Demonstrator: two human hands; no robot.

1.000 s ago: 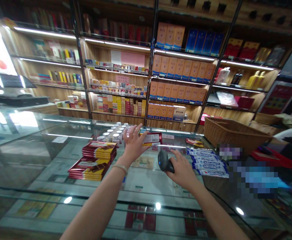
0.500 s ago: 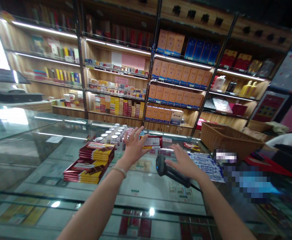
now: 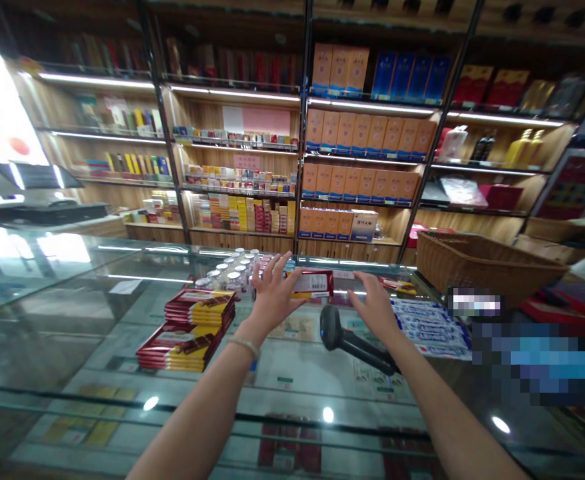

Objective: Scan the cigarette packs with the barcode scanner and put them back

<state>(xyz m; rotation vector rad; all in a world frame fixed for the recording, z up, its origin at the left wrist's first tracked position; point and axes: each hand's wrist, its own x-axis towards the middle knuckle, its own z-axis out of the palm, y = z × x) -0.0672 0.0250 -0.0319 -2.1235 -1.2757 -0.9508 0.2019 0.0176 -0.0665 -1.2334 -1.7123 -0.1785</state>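
My left hand [image 3: 275, 293] reaches out over the glass counter [image 3: 292, 363] with fingers spread. Its index finger and thumb are at the left end of a red chocolate bar [image 3: 315, 283] showing its barcode side. Whether they touch it I cannot tell. My right hand [image 3: 375, 307] is open and empty, its fingers apart, right of the bar. A black barcode scanner [image 3: 349, 340] lies just below it, its handle end partly behind my wrist. Left of my left hand, red-and-yellow chocolate bars [image 3: 187, 330] lie in two stepped stacks.
White-lidded jars [image 3: 232, 270] stand behind my left hand. Blue-and-white packets [image 3: 429, 330] lie at the right, with a wicker basket [image 3: 482, 263] behind them. More red-and-yellow bars [image 3: 397, 285] lie at the counter's back edge. Lit shelves [image 3: 362, 157] line the wall.
The view has shifted slightly, so most things sit further right. My right hand has lifted away a little from the scanner. My left hand stays by the chocolate bar.
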